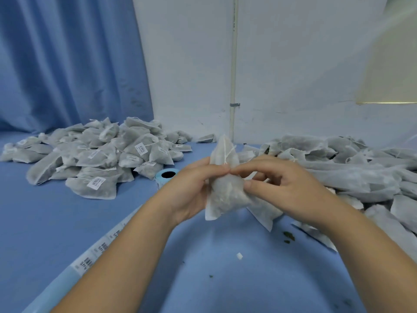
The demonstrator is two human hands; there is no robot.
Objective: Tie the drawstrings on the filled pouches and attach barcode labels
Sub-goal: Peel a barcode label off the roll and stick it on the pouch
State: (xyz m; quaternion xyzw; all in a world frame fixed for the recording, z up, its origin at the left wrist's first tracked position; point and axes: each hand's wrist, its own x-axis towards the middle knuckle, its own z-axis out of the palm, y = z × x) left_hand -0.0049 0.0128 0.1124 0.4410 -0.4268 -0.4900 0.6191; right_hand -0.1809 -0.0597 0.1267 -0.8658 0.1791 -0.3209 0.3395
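**anon:** what's your bench looking like?

**me:** Blue table (pixel 225 279). My left hand (pixel 191 190) and right hand (pixel 282 188) both grip one filled pouch (pixel 228 193) around its neck, fingertips meeting in front, with the drawstring (pixel 228 152) trailing down the top flap.

**anon:** and the rest?

**me:** The labelled pile (pixel 97 154) is at far left, with another heap (pixel 349 168) on my right. The label roll (pixel 165 176) is behind my left wrist, and the barcode strip (pixel 99 249) runs under that forearm.

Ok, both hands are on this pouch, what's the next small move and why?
Probably pull the drawstring tight and knot it: the left hand and right hand pinch the pouch at its neck, the string looks slack, and no label shows on it.
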